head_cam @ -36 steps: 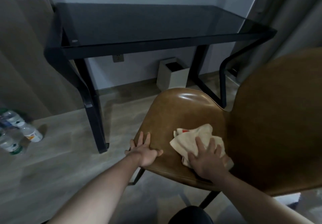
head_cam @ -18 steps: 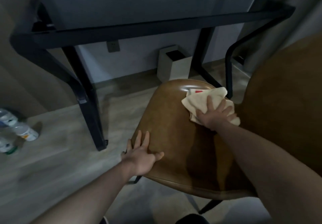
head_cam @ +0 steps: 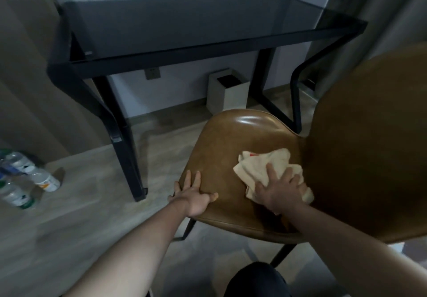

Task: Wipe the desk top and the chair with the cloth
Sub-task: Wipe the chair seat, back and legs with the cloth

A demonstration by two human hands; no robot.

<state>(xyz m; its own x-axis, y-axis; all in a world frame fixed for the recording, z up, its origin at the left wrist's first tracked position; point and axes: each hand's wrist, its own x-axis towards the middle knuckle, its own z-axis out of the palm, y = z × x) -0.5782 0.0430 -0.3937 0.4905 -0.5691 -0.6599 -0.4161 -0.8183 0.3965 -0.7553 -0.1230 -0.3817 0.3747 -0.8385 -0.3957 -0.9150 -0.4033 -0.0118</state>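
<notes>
1. The cloth is pale and crumpled. It lies on the seat of the brown chair, near the back part of the seat, close to where the chair's back rises.
2. The right hand lies on top of the cloth. Its fingers are spread out and fairly straight, pressing the cloth flat onto the seat.
3. The left hand rests on the front left edge of the seat. Its fingers are straight and spread, and they hold nothing. The thumb points toward the cloth.
4. The two hands are apart, with bare seat between them.
5. The chair's seat is shiny and has thin black legs under it.
6. Behind the chair stands the bench. It has a dark glass top and black legs.
7. A white box sits on the floor under the bench, by the wall.
8. Some plastic bottles lie on the floor far to the left.
</notes>
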